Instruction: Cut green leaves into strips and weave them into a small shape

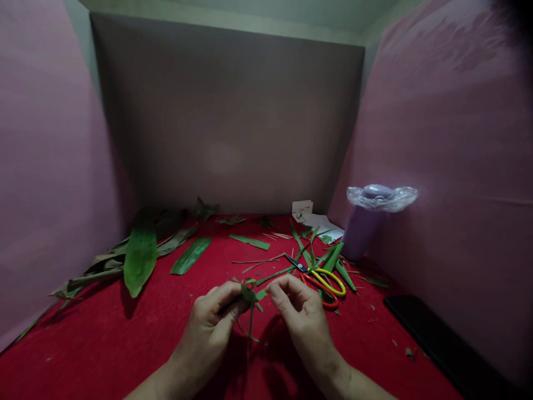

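Note:
Both hands meet low in the middle of the head view, over a red cloth [125, 339]. My left hand [212, 322] and my right hand [297, 308] pinch a small folded piece of green leaf strips [250, 291] between their fingertips. Thin strip ends hang down from the piece between my wrists. Just past my right hand lie scissors with yellow and red handles [322, 280].
Broad green and dried leaves [140, 255] are piled at the left. Cut leaf strips [250, 241] lie scattered in the middle and right. A purple cup under clear wrap [366, 219] stands at the right wall, white paper [316, 219] behind, a black flat object [441, 341] at the right front.

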A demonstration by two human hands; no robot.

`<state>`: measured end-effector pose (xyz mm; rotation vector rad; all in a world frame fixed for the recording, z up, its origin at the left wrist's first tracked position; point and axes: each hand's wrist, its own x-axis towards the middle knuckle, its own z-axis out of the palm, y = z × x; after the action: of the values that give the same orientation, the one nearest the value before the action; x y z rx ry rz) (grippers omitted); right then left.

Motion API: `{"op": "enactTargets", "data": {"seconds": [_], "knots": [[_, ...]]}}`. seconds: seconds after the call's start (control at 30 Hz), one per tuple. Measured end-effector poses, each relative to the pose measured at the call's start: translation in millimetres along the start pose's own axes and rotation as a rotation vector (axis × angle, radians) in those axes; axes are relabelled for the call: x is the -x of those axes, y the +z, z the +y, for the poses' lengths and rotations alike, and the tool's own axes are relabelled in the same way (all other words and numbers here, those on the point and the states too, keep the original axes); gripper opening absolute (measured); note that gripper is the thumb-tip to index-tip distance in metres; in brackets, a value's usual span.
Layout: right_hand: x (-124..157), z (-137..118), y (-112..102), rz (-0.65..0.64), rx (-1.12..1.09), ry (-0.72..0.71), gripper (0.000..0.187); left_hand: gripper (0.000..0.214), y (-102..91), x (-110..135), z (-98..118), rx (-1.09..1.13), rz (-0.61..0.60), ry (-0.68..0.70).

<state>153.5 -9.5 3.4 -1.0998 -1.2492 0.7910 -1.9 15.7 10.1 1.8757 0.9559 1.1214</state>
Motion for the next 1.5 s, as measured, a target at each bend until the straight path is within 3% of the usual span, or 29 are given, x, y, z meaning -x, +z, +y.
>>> {"op": "enactTargets", "data": {"seconds": [0.13, 0.3, 0.43, 0.6, 0.83, 1.03, 1.17, 1.5], "knots": [[-5, -6, -2, -0.128, -0.01, 0.0, 0.026, 0.011, -3.2, -1, 9, 0.179, -0.222, -0.127], [-5, -10, -3, -0.308, -0.232, 0.243, 0.031, 0.01, -11.6, -4, 15, 0.42, -0.479, -0.344], [-7, -9, -6, -0.371, -0.299, 0.313, 0.033, 0.009, -19.0, -7, 15, 0.483, -0.498, -0.43], [-9, -6, -7, -0.452, -0.299, 0.313, 0.033, 0.009, -22.0, -9, 14, 0.474, -0.494, -0.411], [-11, -2, -6, -0.327, -0.149, 0.123, 0.031, 0.006, -20.9, -11, 16, 0.465, -0.311, -0.327], [-9, -5, -7, -0.36, -0.25, 0.08, 0.026, 0.006, -21.3, -5, 16, 0.478, -0.487, -0.346], [-11, -2, -8, -0.332, -0.208, 0.074, 0.027, 0.008, -25.8, -5, 20, 0.518, -0.536, -0.369], [-11, 1, -7, -0.302, -0.071, 0.034, 0.035, 0.011, -38.4, 14, 64, 0.51, -0.691, -0.533]]}}
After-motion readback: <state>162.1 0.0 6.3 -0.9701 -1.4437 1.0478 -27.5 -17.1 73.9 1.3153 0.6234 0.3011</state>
